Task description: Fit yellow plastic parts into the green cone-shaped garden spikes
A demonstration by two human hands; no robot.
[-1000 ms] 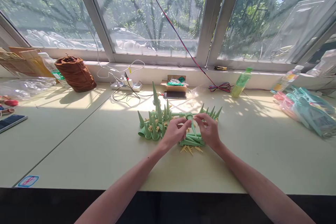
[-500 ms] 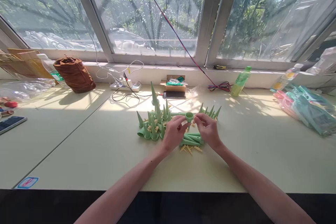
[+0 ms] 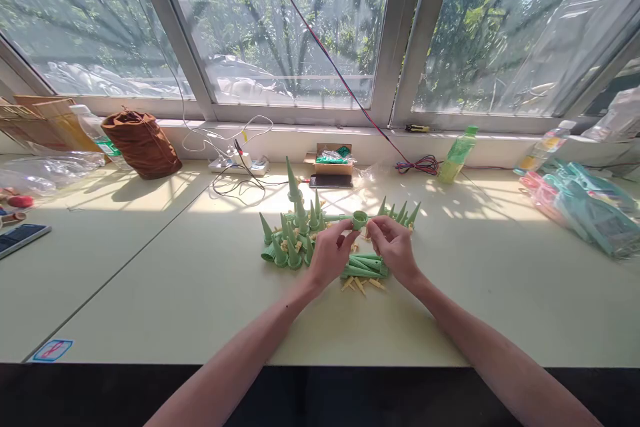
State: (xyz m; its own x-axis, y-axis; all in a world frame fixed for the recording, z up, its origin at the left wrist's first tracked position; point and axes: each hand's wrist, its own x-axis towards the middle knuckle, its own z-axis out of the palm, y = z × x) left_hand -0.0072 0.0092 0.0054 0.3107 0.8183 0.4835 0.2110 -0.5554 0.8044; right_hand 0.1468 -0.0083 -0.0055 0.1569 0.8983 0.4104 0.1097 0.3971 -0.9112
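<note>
My left hand [image 3: 333,250] pinches a green cup-shaped plastic piece [image 3: 359,219], its round hollow mouth turned up towards me. How far the piece extends below the fingers is hidden. Close on its right, my right hand [image 3: 397,247] has thumb and forefinger pressed together near the rim; whatever is between those fingertips is too small to make out. Green plastic cones [image 3: 294,255] stand in a cluster left of my hands, with small yellowish pieces among them. Beneath my hands lies a stack of green tapered tubes [image 3: 366,271], and several yellowish pegs [image 3: 360,285] rest in front of it.
More green cones [image 3: 413,215] stand beyond my right hand. Behind are a phone [image 3: 331,181], a small cardboard box [image 3: 334,165] and a power strip [image 3: 260,165] with cables. A green bottle [image 3: 457,155] and plastic bags [image 3: 590,207] are right; a brown pouch [image 3: 143,145] is left.
The green cup-shaped piece has tipped slightly, so more of its open mouth faces me. My right fingertips have shifted a little left, closer to it.
</note>
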